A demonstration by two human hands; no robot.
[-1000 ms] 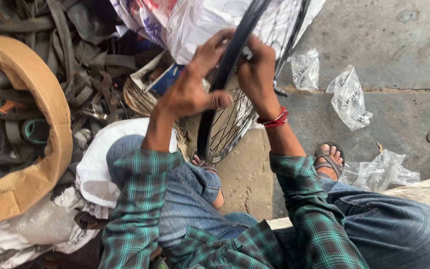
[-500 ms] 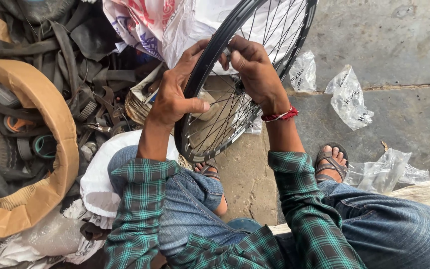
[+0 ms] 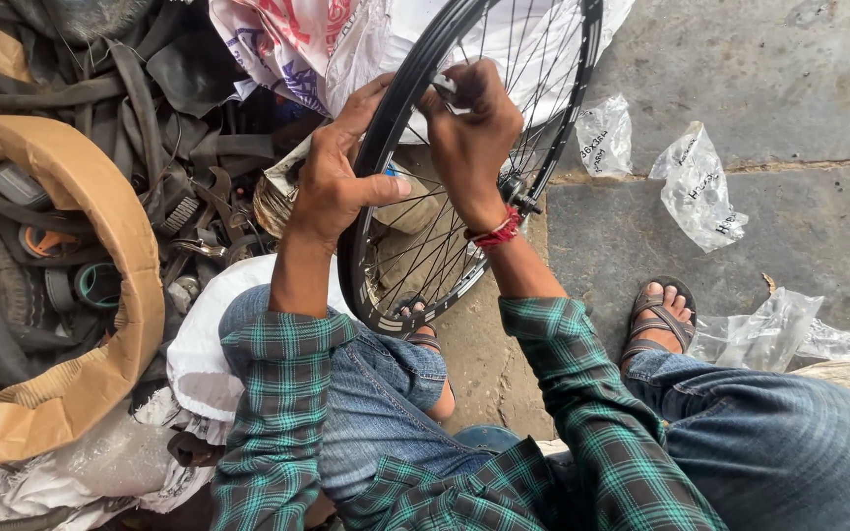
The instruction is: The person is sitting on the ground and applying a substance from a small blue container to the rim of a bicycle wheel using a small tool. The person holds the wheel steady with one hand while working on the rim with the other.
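A black bicycle wheel rim (image 3: 358,275) with thin metal spokes stands tilted between my knees, its lower edge near my sandalled foot. My left hand (image 3: 332,182) grips the rim's left side, thumb laid across it. My right hand (image 3: 472,133) reaches through from the right and pinches a small part at the rim's inner edge, where a spoke meets it. A red thread band circles my right wrist. The hub (image 3: 516,189) shows just right of that wrist.
A heap of old black rubber tubes and tyres (image 3: 100,118) fills the left, with a tan tyre (image 3: 100,285) curving around it. White sacks (image 3: 346,39) lie behind the wheel. Small clear plastic bags (image 3: 698,187) lie on the stone floor at right.
The wheel has swung from edge-on to more face-on, showing its spokes. Both hands stayed on the upper rim, and the view has closed in on them.
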